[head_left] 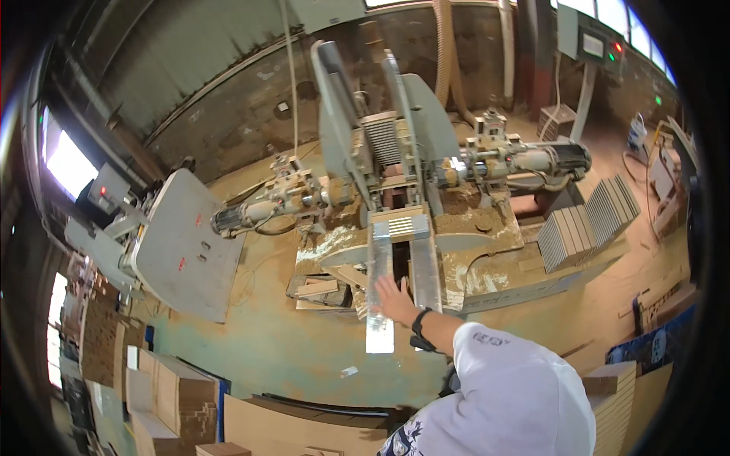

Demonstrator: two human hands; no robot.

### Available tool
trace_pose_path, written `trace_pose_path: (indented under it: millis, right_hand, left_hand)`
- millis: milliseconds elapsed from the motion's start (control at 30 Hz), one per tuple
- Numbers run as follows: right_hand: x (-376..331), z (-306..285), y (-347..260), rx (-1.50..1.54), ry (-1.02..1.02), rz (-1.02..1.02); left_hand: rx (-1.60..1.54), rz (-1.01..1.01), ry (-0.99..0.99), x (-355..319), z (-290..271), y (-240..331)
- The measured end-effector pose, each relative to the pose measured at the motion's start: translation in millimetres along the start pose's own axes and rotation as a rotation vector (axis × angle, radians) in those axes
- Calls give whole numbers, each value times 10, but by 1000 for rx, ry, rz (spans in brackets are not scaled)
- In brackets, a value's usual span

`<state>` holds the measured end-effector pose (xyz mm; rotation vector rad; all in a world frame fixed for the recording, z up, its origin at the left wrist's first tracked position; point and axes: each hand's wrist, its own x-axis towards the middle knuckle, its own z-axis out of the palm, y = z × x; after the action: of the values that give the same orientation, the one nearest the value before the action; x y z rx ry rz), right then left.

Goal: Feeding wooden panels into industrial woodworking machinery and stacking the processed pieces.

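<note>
My right hand [395, 301], with a black band at the wrist, reaches forward from a white sleeve. Its fingers are spread and hold nothing that I can see. Under and beside it run two pale metal rails [380, 330] of a machine feed track, with a dark gap between them. I cannot tell whether the fingers touch the rail. Farther up the track lies a short row of light wooden strips [405, 226]. Beyond that, a slatted stack [382, 140] stands between two tall upright guides. My left hand does not show.
Motor units stand left [255, 216] and right [551, 158] of the track. A grey panel [190, 243] leans at left. Stacked boards [589, 224] sit on the right; more board stacks [173, 395] stand lower left. Wood offcuts [318, 289] lie left of the rails. A control box [595, 44] is upper right.
</note>
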<state>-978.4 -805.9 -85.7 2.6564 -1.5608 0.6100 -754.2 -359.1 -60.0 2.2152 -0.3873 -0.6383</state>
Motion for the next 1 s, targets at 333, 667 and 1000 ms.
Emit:
trace_pose_path:
  millis: [333,667,1000]
  right_hand:
    - [-307,-944,1108,983,-331,265]
    - [-3222,-2085,2396,1043,-150,1316]
    - [-3999,-2206,3137,1517,710,1607]
  left_hand:
    - [-573,-152,-679,166,970,2008]
    - [-739,-482,-1474,-616,2210,2807]
    - [-524,-576,-1705,-1787,3228,3552]
